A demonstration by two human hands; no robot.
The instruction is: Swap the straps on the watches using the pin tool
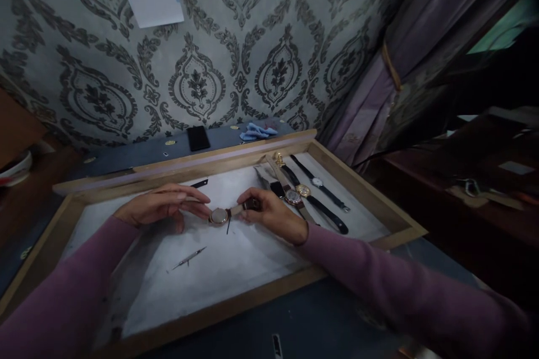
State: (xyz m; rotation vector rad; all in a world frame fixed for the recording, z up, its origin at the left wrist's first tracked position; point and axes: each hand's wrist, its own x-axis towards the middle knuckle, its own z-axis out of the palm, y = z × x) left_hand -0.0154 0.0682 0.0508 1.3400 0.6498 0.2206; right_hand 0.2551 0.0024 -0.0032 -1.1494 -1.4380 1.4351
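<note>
A watch (219,216) with a round face and rose-gold rim sits low over the white floor of a wooden tray (236,297). My right hand (272,214) pinches its brown strap (238,210) on the right side. From the left, my left hand (168,206) reaches to the watch case, its fingers spread and their tips beside the rim; whether they touch is unclear. A thin dark piece (228,225) is just under the watch. Nearer the front lies a slim metal tool (189,258). Part of a black strap (199,183) shows behind my left hand.
Several watches, one with a gold face (303,190) and one with a small white face (317,182), lie at the tray's right side. Behind the tray are a black phone (198,138) and a blue cloth (257,132). Patterned wall and purple curtain (364,101) stand beyond.
</note>
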